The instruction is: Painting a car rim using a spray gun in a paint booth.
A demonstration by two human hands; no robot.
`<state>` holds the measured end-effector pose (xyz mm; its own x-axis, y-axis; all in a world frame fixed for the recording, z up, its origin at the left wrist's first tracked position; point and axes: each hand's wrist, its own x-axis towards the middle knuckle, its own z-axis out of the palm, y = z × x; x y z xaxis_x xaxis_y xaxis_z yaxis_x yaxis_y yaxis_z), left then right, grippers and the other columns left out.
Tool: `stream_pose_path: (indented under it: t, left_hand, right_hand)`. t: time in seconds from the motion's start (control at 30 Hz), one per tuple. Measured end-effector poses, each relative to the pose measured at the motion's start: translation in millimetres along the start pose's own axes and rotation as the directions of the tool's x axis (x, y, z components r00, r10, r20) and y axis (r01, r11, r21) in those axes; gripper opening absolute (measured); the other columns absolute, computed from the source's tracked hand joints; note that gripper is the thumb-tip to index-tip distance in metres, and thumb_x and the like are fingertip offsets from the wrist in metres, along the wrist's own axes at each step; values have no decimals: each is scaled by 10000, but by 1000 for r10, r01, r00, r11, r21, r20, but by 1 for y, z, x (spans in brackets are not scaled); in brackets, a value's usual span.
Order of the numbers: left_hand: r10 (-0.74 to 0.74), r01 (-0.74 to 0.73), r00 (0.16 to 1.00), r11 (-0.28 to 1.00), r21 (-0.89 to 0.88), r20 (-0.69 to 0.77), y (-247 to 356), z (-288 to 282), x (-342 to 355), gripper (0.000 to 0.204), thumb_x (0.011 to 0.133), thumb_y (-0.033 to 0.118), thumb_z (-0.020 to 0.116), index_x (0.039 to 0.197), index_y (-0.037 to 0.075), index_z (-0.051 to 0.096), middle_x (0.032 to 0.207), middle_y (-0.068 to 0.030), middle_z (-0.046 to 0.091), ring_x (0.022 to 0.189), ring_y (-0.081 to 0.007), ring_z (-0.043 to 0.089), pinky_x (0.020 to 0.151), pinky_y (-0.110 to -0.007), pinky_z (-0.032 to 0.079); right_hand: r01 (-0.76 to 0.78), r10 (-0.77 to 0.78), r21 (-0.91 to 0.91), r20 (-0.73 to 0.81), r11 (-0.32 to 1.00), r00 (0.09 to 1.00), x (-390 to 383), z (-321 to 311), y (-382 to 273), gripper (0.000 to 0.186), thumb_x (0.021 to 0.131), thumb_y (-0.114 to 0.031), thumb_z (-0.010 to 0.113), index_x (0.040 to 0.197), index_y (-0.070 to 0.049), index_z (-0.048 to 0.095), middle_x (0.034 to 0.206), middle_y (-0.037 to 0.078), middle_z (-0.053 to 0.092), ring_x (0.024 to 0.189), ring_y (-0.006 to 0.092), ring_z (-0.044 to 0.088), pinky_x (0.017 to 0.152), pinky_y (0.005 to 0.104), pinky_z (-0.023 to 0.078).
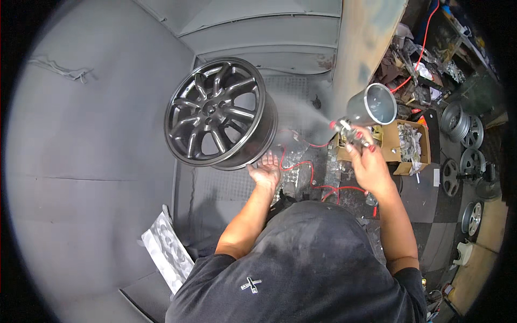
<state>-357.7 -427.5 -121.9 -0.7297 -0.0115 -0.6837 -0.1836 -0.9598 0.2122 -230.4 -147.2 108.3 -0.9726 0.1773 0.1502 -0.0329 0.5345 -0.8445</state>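
Observation:
A glossy dark grey multi-spoke car wheel rim [179,109] is tilted toward me, left of the middle. My left hand [265,171] is palm up at the rim's lower right edge, its fingers stretched out and apart; whether they touch the barrel I cannot tell. To the right, my right hand [369,164] is wrapped round a spray gun [346,131] with a translucent cup [371,105] at its top. A pale mist fans out from the red-tipped nozzle toward the rim. What holds the rim up is hidden.
A red air hose [312,173] winds over the floor below the gun. Cardboard boxes [425,141] of crumpled waste and several other rims [473,161] stand at the right. Grey booth walls [97,134] close off the left; a silvery sheet [167,247] leans by my left arm.

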Motion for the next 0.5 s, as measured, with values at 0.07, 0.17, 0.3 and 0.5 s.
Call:
stream_pose_path:
  t: [0.07,0.17,0.3,0.5]
  left_hand:
    - [-23,23,1000,1000,-7,5,6,1,-1,930,961,742,318,1579,56,206,1572,-144,377,1439,-312,390,1203,-479,273]
    - [-51,49,998,997,58,30,19,-2,-6,946,955,751,313,1578,49,198,1539,-173,399,1408,-322,416,1198,-487,278]
    - [-36,42,998,990,138,-45,44,-6,-11,964,950,768,293,1580,45,192,1541,-193,367,1396,-339,408,1203,-489,261]
    - [17,20,995,926,378,-94,125,-27,2,989,931,807,236,1556,41,263,1526,-195,355,1365,-376,401,1193,-501,260]
  right_hand:
    - [33,-37,-51,-74,998,997,2,1,1,368,1024,-122,530,1376,-71,438,1028,253,672,986,447,663,823,467,512]
    - [60,-65,-89,-59,994,996,-5,6,-3,377,1024,-146,536,1382,-84,436,1014,253,670,964,466,658,815,475,510]
    - [-132,62,184,342,974,938,-29,10,-29,389,1023,-202,567,1371,-64,462,1106,197,671,1001,362,686,869,439,513]
    - [-41,-63,281,353,959,934,-47,20,-26,359,1016,-193,577,1348,-89,492,1128,198,670,1020,416,668,868,455,522]
